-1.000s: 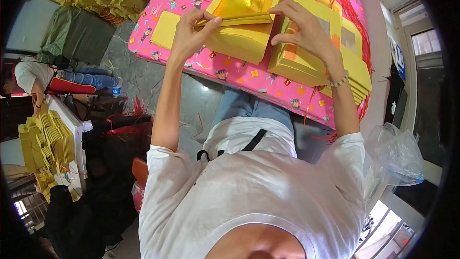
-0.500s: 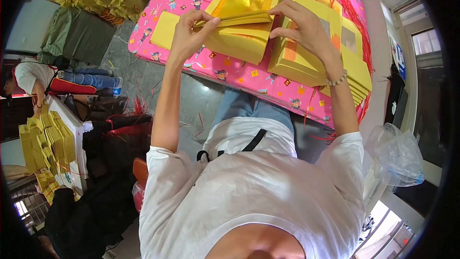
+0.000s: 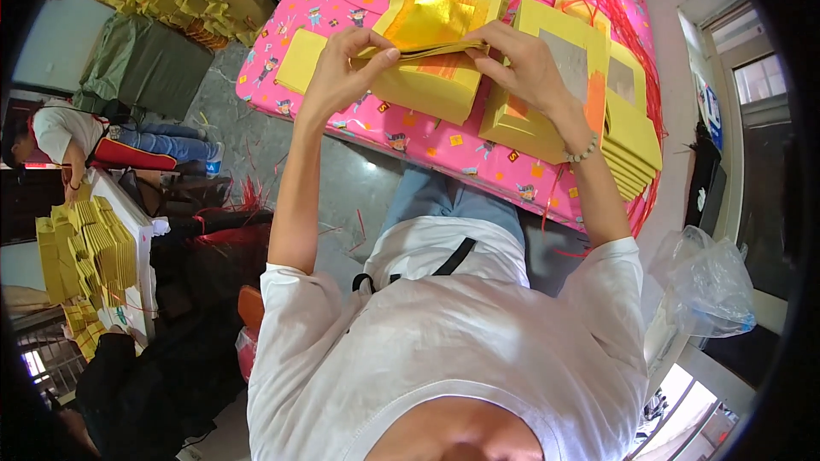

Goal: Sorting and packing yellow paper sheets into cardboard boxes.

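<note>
Left hand (image 3: 342, 70) and right hand (image 3: 525, 64) both pinch opposite ends of thin yellow paper bundle (image 3: 427, 54). Bundle is above yellow paper stack (image 3: 431, 96) on pink patterned tabletop (image 3: 483, 167); gold-foil sheet (image 3: 437, 17) just behind, windowed yellow stack (image 3: 516, 131) at right.

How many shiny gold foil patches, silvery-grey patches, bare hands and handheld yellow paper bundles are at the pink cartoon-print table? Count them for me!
Shiny gold foil patches: 1
Silvery-grey rectangular patches: 2
Bare hands, left hand and right hand: 2
Handheld yellow paper bundles: 1
Total: 6
</note>
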